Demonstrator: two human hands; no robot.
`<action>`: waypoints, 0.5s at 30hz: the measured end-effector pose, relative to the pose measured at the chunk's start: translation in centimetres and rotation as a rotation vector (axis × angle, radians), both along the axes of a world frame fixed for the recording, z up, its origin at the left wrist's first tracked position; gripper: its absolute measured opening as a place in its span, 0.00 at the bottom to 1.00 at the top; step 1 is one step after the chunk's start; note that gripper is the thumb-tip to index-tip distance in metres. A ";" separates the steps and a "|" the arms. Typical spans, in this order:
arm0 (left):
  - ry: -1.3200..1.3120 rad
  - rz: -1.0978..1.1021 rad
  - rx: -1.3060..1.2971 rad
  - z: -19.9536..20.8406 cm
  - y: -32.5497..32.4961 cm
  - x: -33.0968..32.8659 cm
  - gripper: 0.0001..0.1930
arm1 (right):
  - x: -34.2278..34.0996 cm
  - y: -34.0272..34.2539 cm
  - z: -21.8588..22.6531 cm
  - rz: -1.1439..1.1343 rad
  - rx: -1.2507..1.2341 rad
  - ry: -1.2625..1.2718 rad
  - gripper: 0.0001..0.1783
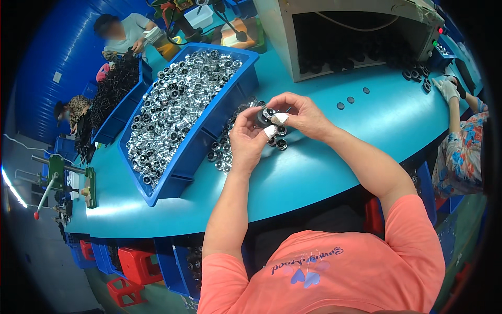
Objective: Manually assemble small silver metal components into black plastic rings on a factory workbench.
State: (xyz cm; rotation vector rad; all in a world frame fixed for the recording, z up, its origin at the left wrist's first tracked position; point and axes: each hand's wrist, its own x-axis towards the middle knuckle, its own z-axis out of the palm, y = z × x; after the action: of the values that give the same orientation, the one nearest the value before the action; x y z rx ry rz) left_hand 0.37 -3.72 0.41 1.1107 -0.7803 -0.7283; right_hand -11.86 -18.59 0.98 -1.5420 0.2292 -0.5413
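Close together over the table, my left hand [247, 141] and my right hand [307, 118] both grip a small round black-and-silver part [264, 117] between fingers and thumbs. White wraps cover both thumb tips. The fingers hide some of the part, so its exact kind cannot be made out. Just beneath and beside my hands lies a loose pile of similar round parts [281, 144], clear or silver with black centres. To the left stands a large blue bin [201, 141], heaped with many more of these parts [178, 99].
Three black discs [341, 105] lie on the teal table [334, 157] to the right. Behind them is a box-shaped machine [291, 47] with a dark opening. A co-worker's gloved hand [446, 89] is at the far right. A green hand press [90, 187] stands left.
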 end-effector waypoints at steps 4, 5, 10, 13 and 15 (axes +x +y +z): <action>-0.024 0.028 -0.004 -0.1 -0.1 0.0 0.27 | -0.1 0.2 0.3 -0.058 -0.219 -0.078 0.14; -0.033 0.036 -0.005 -0.1 -0.1 0.0 0.27 | -0.1 0.2 0.3 -0.050 -0.216 -0.070 0.14; -0.048 0.030 0.048 -0.1 0.0 0.0 0.28 | 0.0 -0.2 -0.4 -0.042 -0.110 -0.056 0.13; -0.063 0.046 0.061 0.1 0.1 -0.1 0.28 | 0.0 0.0 -0.2 0.051 0.110 -0.010 0.13; -0.075 0.055 0.066 0.3 0.2 -0.1 0.28 | 0.0 0.0 -0.1 0.050 0.123 -0.002 0.13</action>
State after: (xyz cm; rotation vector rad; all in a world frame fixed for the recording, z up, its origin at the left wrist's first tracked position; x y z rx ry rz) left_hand 0.23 -3.56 0.72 1.2197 -0.7906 -0.6733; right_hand -11.84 -18.55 0.91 -1.4243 0.2180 -0.4813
